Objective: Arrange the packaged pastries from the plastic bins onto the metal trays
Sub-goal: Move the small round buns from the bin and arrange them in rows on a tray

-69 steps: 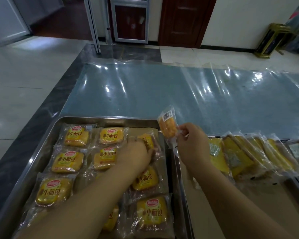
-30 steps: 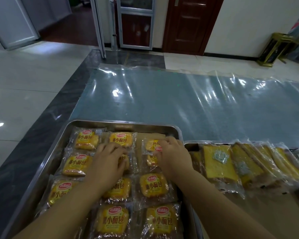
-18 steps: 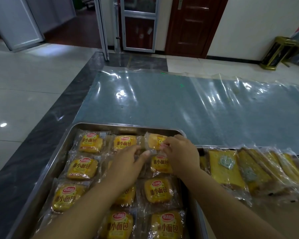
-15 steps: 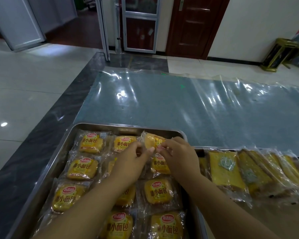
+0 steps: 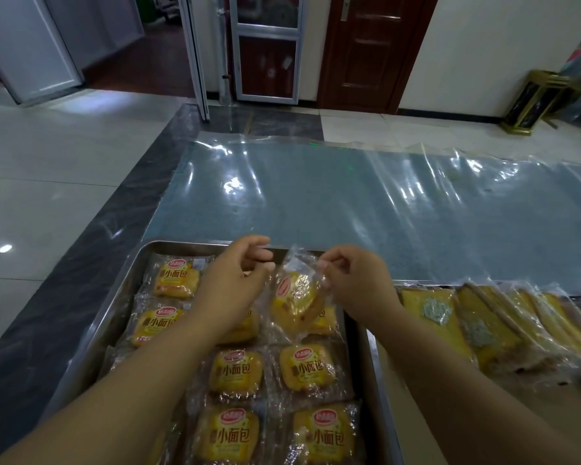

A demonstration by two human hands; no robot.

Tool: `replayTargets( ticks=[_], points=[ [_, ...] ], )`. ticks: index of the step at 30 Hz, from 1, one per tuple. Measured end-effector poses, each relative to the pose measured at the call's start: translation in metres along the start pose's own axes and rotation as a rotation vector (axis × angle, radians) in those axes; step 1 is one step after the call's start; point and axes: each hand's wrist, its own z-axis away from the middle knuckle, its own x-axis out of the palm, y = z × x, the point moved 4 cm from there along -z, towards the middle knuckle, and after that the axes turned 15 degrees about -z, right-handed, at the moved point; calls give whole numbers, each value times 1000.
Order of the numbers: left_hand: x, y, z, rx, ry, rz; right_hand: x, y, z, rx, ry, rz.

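2 metal trays sat side by side on a table under clear plastic sheet (image 5: 349, 196): L tray (image 5: 182, 245) and R tray (image 5: 379, 364), edges just about touching.

L tray: 8 small bread pkts (image 5: 237, 372) showed lying flat in rows, yellow labels up, a few partly under the arms. Couldn't tell if more were hidden.

A 9th, the held pkt (image 5: 297, 297), hung tilted above the far R corner of the L tray, over another pkt.

R tray: longer pkts (image 5: 430, 317) overlapped in a row, at least 4. Exact no. unclear.

Grip: R hand (image 5: 356, 286) pinched the clear top edge of the held pkt's wrapper btwn thumb and curled fingers, bread hanging below. L hand (image 5: 232, 286) was half open w/ fingers loosely curled, nothing in it, just beside the wrapper's L edge. Couldn't tell if it touched.
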Motion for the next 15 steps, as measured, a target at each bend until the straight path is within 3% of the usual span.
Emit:
replayTargets(
  ticks=[3, 7, 11, 13, 15],
  points=[
    [0, -19, 2, -29, 25, -127, -4, 22, 1, 201, 156, -107],
    [8, -47, 13, 56, -79, -484, 3, 43, 9, 388, 129, 141],
    [18, -60, 20, 170, -135, -760, 27, 34, 18, -7, 51, 686],
    [22, -65, 20, 170, -164, -830, 41, 34, 20, -91, -49, 668],
    [25, -69, 17, 153, -199, -856, 55, 41, 19, -64, -198, 588]
  ],
)
